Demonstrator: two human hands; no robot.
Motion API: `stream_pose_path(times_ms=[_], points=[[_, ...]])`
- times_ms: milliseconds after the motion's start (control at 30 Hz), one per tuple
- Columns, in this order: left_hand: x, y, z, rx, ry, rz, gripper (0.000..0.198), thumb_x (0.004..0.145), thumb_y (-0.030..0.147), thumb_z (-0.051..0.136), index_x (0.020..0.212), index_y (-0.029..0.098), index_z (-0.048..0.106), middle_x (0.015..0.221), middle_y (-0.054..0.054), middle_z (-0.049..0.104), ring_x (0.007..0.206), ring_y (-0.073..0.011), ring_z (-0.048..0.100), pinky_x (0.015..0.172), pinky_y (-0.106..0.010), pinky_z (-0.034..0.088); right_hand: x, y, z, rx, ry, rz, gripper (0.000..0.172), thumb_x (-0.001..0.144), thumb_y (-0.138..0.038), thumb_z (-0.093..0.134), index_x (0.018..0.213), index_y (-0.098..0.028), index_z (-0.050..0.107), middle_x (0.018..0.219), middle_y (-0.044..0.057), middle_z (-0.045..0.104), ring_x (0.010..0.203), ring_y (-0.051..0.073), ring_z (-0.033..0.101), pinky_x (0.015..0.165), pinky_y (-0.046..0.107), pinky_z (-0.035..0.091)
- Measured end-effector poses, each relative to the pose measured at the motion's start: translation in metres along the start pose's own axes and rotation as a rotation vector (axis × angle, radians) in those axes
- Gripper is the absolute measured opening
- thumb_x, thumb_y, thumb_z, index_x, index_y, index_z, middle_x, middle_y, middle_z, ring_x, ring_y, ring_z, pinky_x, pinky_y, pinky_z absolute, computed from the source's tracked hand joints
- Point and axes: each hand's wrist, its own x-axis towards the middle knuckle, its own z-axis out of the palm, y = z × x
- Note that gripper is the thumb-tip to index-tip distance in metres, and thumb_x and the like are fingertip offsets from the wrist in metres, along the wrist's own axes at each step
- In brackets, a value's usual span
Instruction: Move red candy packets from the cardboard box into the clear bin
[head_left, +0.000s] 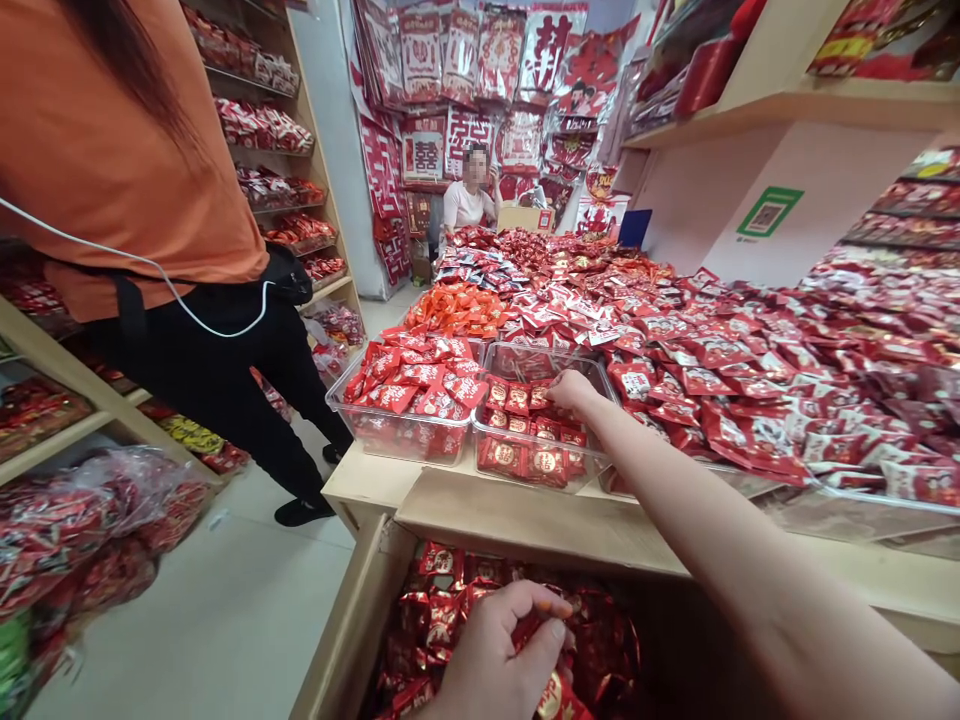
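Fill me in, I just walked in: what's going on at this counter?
The person's right hand reaches into a clear bin, fingers at the red-and-gold packets in it. The left hand is down in a cardboard box of similar packets; whether it grips any is hard to tell. The bin is only partly full. Someone in an orange top stands nearby.

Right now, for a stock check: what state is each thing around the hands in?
Left hand: grip closed on red packets
Right hand: inside a clear bin, grip hard to tell
That bin: open, partly filled
Bin to its left: open, heaped above its rim
Cardboard box: open, packets inside
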Motion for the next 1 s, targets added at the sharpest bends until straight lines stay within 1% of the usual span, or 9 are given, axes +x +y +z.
stream_pose_path(times_ms=[100,267,367,533,667,733,833,900,1000], points=[[0.0,0.0,-0.001,0.057,-0.004,0.004,0.014,0.072,0.025,0.051,0.08,0.016,0.059,0.068,-0.002,0.061,0.058,-0.0135,0.057,0.058,-0.024,0.045,-0.002,-0.002,-0.002,-0.103,-0.042,0.051,0.006,0.063,-0.012,0.061,0.059,-0.008,0.06,0.049,0.011,0.058,0.055,0.021,0.058,0.051,0.028,0.043],[-0.001,0.001,-0.002,0.182,0.016,0.05,0.015,0.073,0.024,0.05,0.081,0.017,0.061,0.076,-0.004,0.064,0.073,-0.0165,0.058,0.068,-0.025,0.044,-0.007,-0.008,-0.006,-0.181,-0.055,0.048,0.005,0.061,-0.011,0.06,0.065,-0.009,0.062,0.055,0.012,0.061,0.061,0.02,0.059,0.054,0.026,0.043],[-0.002,-0.001,-0.002,0.202,0.016,0.062,0.016,0.074,0.024,0.049,0.082,0.017,0.061,0.076,-0.004,0.064,0.073,-0.0166,0.057,0.068,-0.025,0.043,-0.01,-0.009,-0.008,-0.199,-0.056,0.033,0.007,0.06,-0.011,0.059,0.066,-0.009,0.062,0.057,0.012,0.062,0.062,0.02,0.059,0.055,0.026,0.042],[0.001,-0.005,-0.002,0.079,0.023,0.051,0.016,0.074,0.023,0.049,0.085,0.018,0.06,0.08,-0.004,0.063,0.074,-0.017,0.058,0.07,-0.027,0.043,-0.01,-0.008,-0.007,-0.169,-0.005,-0.015,0.008,0.06,-0.016,0.06,0.064,-0.009,0.061,0.061,0.012,0.062,0.064,0.021,0.058,0.056,0.026,0.041],[0.004,-0.003,-0.004,-0.087,0.029,0.077,0.021,0.072,0.015,0.051,0.092,0.017,0.054,0.088,-0.005,0.06,0.075,-0.0154,0.059,0.074,-0.028,0.043,-0.017,-0.019,-0.021,-0.075,0.142,-0.114,0.02,0.07,-0.03,0.053,0.072,-0.011,0.059,0.073,0.011,0.062,0.07,0.018,0.056,0.062,0.025,0.04],[0.005,0.0,-0.007,-0.126,0.063,0.156,0.029,0.071,0.013,0.053,0.099,0.019,0.05,0.096,-0.005,0.057,0.083,-0.016,0.059,0.08,-0.029,0.041,-0.037,-0.028,-0.034,-0.016,0.235,-0.184,0.026,0.077,-0.034,0.043,0.082,-0.013,0.057,0.081,0.009,0.061,0.072,0.014,0.054,0.065,0.023,0.039],[0.007,0.005,-0.012,-0.163,0.155,0.247,0.036,0.069,0.015,0.057,0.104,0.02,0.046,0.099,-0.006,0.058,0.091,-0.0169,0.056,0.082,-0.028,0.041,-0.1,-0.031,-0.049,0.208,0.279,-0.407,0.028,0.079,-0.04,0.039,0.084,-0.017,0.055,0.073,0.003,0.059,0.063,0.01,0.05,0.059,0.022,0.038],[0.009,0.007,-0.014,-0.187,0.208,0.27,0.038,0.068,0.016,0.06,0.103,0.019,0.046,0.092,-0.005,0.061,0.088,-0.0165,0.057,0.079,-0.028,0.042,-0.154,-0.021,-0.049,0.375,0.118,-0.552,0.023,0.074,-0.04,0.048,0.075,-0.018,0.056,0.061,0.0,0.055,0.054,0.01,0.046,0.052,0.022,0.037],[0.013,0.005,-0.014,-0.26,0.252,0.278,0.038,0.066,0.015,0.062,0.1,0.019,0.047,0.088,-0.004,0.063,0.082,-0.0143,0.059,0.077,-0.027,0.044,-0.224,0.007,-0.03,0.412,-0.091,-0.462,0.021,0.069,-0.035,0.057,0.082,-0.02,0.058,0.062,0.0,0.055,0.053,0.011,0.046,0.049,0.023,0.036]])
